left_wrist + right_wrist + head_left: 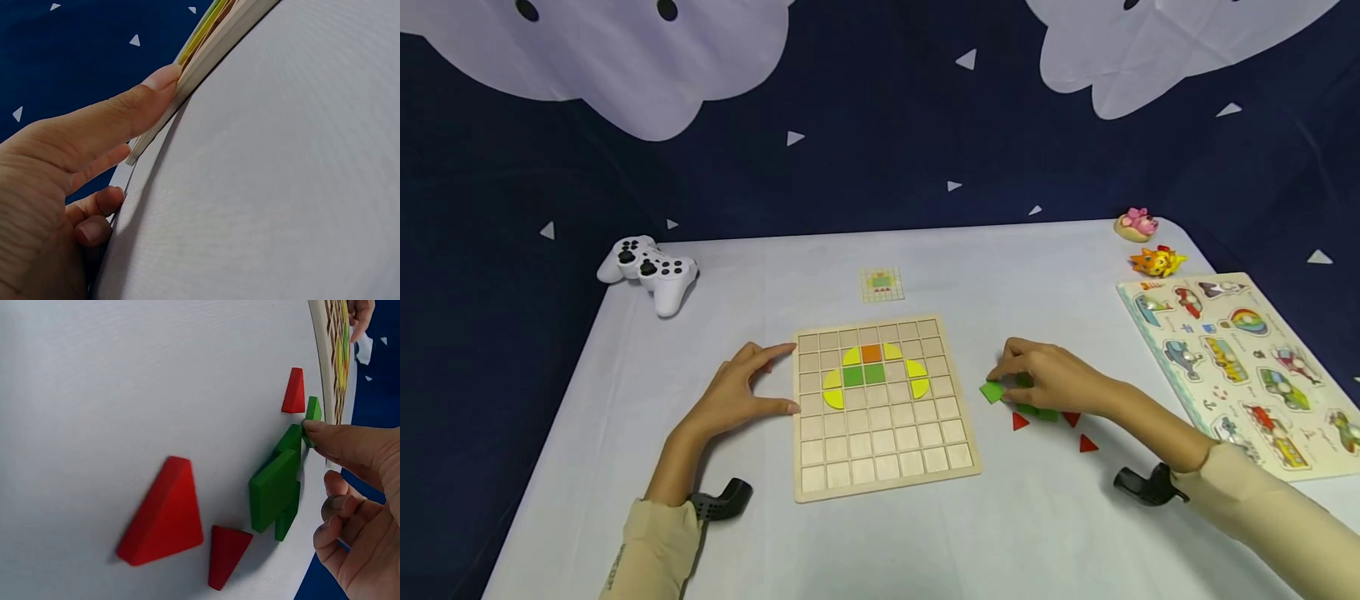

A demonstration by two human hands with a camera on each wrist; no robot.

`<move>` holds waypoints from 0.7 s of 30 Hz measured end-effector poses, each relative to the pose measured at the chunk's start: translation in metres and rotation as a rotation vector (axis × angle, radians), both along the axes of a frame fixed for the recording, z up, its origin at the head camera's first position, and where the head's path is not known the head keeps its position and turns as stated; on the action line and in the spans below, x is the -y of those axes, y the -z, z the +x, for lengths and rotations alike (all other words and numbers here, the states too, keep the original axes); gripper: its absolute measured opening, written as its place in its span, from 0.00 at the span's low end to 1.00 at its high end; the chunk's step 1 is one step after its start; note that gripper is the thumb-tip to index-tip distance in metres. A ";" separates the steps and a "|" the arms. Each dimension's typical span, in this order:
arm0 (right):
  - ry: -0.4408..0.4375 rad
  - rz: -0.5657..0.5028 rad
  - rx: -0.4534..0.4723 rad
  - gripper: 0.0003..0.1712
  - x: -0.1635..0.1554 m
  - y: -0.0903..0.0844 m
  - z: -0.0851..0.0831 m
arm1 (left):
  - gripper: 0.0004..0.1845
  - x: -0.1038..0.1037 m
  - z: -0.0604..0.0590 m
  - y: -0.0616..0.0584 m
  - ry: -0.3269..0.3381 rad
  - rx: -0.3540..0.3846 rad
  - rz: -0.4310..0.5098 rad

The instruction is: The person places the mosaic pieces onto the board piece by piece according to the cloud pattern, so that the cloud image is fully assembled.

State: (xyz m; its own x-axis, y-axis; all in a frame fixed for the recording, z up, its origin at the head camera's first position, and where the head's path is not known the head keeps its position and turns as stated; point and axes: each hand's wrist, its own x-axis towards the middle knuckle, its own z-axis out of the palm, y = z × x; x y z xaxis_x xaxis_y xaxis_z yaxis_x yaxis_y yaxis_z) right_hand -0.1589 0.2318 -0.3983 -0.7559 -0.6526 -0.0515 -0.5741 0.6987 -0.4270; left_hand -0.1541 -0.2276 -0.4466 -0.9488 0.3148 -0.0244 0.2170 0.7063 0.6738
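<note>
A wooden grid board [884, 443] lies mid-table, with an orange square [871, 354], two green squares [853, 377] and several yellow quarter-round tiles [918, 388] in its cells. My left hand [726, 404] touches the board's left edge with thumb and forefinger spread apart; in the left wrist view the thumb [125, 112] lies against the rim. Right of the board, my right hand [1054, 377] pinches a green square tile [992, 392] between thumb and finger. Under and beside that hand lie more green squares [275, 490], partly overlapping, and several red triangles [165, 515].
A small pattern card [882, 284] lies behind the board. At the back left is a white game controller [651, 271]. On the right are a picture puzzle board [1232, 367], a yellow-orange figurine [1157, 262] and a pink one [1137, 224]. A dark cloth backdrop hangs behind.
</note>
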 end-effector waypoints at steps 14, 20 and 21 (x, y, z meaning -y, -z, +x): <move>-0.077 -0.009 -0.233 0.11 0.004 0.015 0.002 | 0.48 -0.001 -0.001 0.001 -0.008 0.003 -0.001; -0.084 -0.020 -0.235 0.13 0.009 0.013 -0.002 | 0.48 0.000 0.000 0.001 -0.014 0.002 0.003; -0.085 -0.022 -0.234 0.13 0.011 0.012 -0.002 | 0.48 0.000 0.000 0.001 -0.015 0.003 0.004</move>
